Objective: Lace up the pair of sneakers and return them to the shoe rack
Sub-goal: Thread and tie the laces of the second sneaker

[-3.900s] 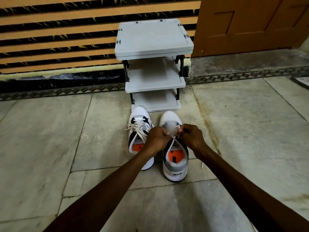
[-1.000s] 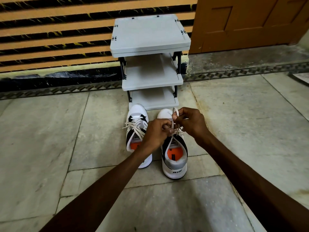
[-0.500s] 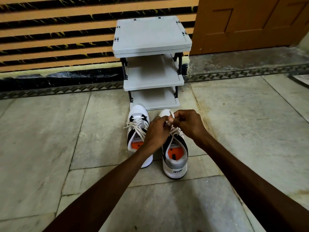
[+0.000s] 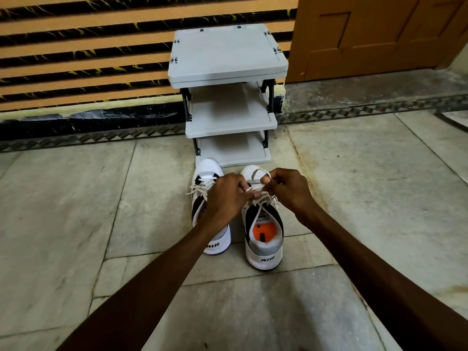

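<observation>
White lace (image 4: 255,186) pinched between both hands, left (image 4: 228,196) and right (image 4: 291,191), now lower over the right sneaker (image 4: 264,239).

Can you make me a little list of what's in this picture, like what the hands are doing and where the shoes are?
left hand: pinching the lace over the right sneaker
right hand: pinching the same lace
right sneaker: on the floor, being laced
left sneaker: on the floor beside it, laces loose
shoe rack: grey, three shelves showing, no shoes on them, just beyond the sneakers
floor: stone slabs
door: brown, behind the rack to the right
</observation>
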A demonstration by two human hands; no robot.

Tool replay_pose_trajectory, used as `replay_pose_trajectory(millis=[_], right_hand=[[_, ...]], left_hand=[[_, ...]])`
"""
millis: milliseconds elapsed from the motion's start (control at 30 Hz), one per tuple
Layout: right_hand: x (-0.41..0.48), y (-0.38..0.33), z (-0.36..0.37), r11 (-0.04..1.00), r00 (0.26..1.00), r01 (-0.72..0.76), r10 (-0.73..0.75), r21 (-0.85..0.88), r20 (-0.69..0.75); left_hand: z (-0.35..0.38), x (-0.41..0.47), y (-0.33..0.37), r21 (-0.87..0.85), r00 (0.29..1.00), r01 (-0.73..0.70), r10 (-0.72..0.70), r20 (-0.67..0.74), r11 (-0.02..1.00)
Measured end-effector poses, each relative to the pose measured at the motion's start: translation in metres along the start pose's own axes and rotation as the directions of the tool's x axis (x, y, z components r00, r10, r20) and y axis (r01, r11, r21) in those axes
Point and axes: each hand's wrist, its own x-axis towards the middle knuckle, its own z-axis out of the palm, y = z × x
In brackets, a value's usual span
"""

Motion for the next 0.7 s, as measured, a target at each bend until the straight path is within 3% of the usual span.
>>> replay_pose_trajectory(millis=[100,200,300,400,500,600,700], right_hand=[[0.001,0.0,-0.001,1.0,1.0,-0.02,0.02,0.011,-0.013],[0.001,-0.001,0.0,0.999,0.999,-0.038,0.038,0.009,-0.032],[0.0,-0.004,0.001,0.999,0.999,-0.035,0.035,0.001,-0.033],[0.0,-0.004,0.0,0.998,0.997,-0.057,0.057,-0.005,-0.059],[-0.001,-0.005,-0.002,0.996,0.992,-0.091,0.089,-0.016,-0.093],[-0.001,0.0,-0.003,0.989,0.981,-0.148,0.145,-0.017,-0.126],[-0.003,0.006,-0.006,0.97,0.97,-0.189,0.161,-0.151,-0.181]], left_hand=[[-0.003,0.0,0.004,-0.219,0.998,0.036,-0.023,0.061,0.975],[-0.013,0.002,0.014,-0.448,0.97,0.225,-0.156,0.186,0.865],[-0.021,0.004,0.02,-0.456,0.955,0.272,-0.179,0.237,0.847],[-0.023,0.005,0.02,-0.269,0.987,0.145,-0.119,0.111,0.952],[-0.029,0.002,0.021,0.19,0.998,0.021,-0.011,-0.055,0.982],[-0.037,0.001,0.025,0.571,0.984,-0.044,0.134,-0.118,0.82],[-0.042,-0.003,0.03,0.81,0.992,-0.029,0.117,-0.05,0.586]])
